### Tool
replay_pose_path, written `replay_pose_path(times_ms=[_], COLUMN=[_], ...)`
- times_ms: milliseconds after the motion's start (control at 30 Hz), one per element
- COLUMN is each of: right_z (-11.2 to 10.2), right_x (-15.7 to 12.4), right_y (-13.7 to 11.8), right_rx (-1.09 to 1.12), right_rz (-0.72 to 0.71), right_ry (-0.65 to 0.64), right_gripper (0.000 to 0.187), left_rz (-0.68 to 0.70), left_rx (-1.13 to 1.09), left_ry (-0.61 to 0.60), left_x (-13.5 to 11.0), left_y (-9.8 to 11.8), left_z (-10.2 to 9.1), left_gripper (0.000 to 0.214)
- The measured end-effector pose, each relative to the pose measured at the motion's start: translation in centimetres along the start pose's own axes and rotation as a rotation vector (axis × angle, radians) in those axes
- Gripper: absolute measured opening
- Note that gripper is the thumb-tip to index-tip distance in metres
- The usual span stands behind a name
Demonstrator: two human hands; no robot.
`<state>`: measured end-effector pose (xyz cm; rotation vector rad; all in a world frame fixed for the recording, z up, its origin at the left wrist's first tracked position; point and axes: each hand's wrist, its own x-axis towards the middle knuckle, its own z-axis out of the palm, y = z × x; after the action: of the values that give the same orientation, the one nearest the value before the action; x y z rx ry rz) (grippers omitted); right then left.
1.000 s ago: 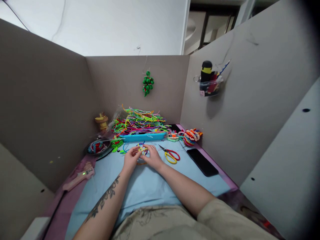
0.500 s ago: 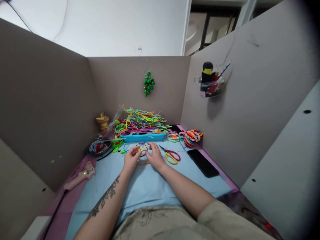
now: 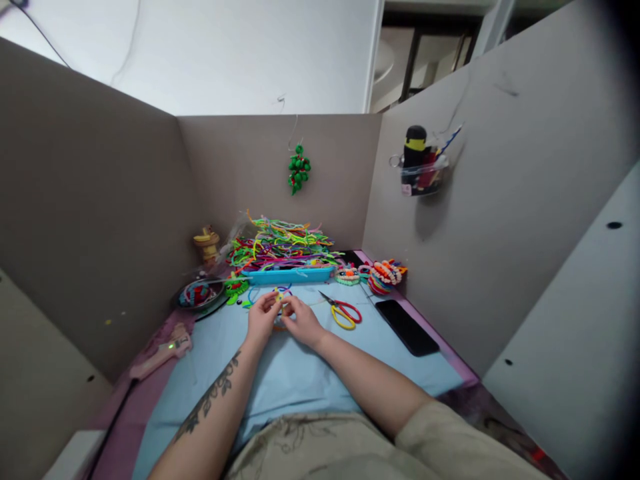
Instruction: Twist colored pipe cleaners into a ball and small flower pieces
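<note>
Between my two hands is a small piece of braided cord (image 3: 279, 297) in yellow and purple, largely covered by the fingers. My left hand (image 3: 262, 316) pinches it from the left. From the right, my right hand (image 3: 303, 323) grips it with thumb and forefinger, the fingertips of both hands nearly meeting. Loose blue and purple cord ends stick out beyond the fingers, and a bit of orange cord (image 3: 280, 328) shows below them. Scissors (image 3: 344, 313) with one red and one yellow handle lie just right of my right hand, blades apart.
Behind my hands a blue tray (image 3: 290, 275) bears a heap of colourful cords (image 3: 283, 241). A black phone (image 3: 406, 327) lies at right, woven pieces (image 3: 384, 275) behind it. At left are a dark bowl (image 3: 197, 307) and a pink glue gun (image 3: 165, 352). Grey partitions enclose the table.
My right hand has shifted left, closer to my left hand, and its fingers have closed in. Less of the cord piece shows now. The scissors and phone stay put.
</note>
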<state>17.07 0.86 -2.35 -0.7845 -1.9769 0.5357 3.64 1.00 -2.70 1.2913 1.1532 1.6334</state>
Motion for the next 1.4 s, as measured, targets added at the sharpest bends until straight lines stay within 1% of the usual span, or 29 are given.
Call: replay_pose_path(times_ms=[67,133,233,300,333,400,500,633,900,1133,1400], right_z=[0.1,0.0,-0.5,-0.8,-1.0,-1.1,-1.1,-1.0,-1.2,-1.2,-1.1], right_x=[0.0,0.0,0.3,0.5,0.6,0.8,0.8,0.8,0.8,0.9,1.0], right_y=[-0.1,-0.1,0.4,0.8,1.0,1.4,1.5,1.3,1.3,1.4,1.5], right_rx=[0.034,0.081,0.130,0.098,0.070,0.020,-0.021,-0.038,-0.038,-0.011,-0.002], right_rz=[-0.014,-0.005,0.066,0.124,0.144,0.156,0.124,0.069,0.020,0.019,0.078], right_ry=[-0.026,0.008,0.134,0.227,0.260,0.289,0.286,0.291,0.258,0.220,0.185], right_gripper=[0.037,0.035,0.027,0.016,0.012,0.010,0.010,0.012,0.013,0.010,0.010], left_rz=[0.002,-0.006,-0.020,-0.026,-0.029,-0.037,-0.047,-0.027,-0.011,0.018,0.096], left_rx=[0.011,0.010,-0.021,-0.040,-0.042,-0.039,-0.043,-0.033,-0.046,0.029,0.154], left_ry=[0.010,0.008,-0.004,-0.004,0.000,0.014,0.018,-0.017,-0.048,-0.091,-0.112], left_x=[0.0,0.0,0.0,0.0,0.0,0.0,-0.1,-0.2,-0.3,-0.5,-0.5], left_y=[0.1,0.0,-0.1,-0.2,-0.3,-0.3,-0.2,0.0,-0.1,-0.1,-0.5], left_z=[0.0,0.0,0.1,0.1,0.1,0.2,0.3,0.5,0.6,0.6,0.4], left_gripper=[0.042,0.043,0.045,0.046,0.046,0.048,0.051,0.050,0.047,0.045,0.042])
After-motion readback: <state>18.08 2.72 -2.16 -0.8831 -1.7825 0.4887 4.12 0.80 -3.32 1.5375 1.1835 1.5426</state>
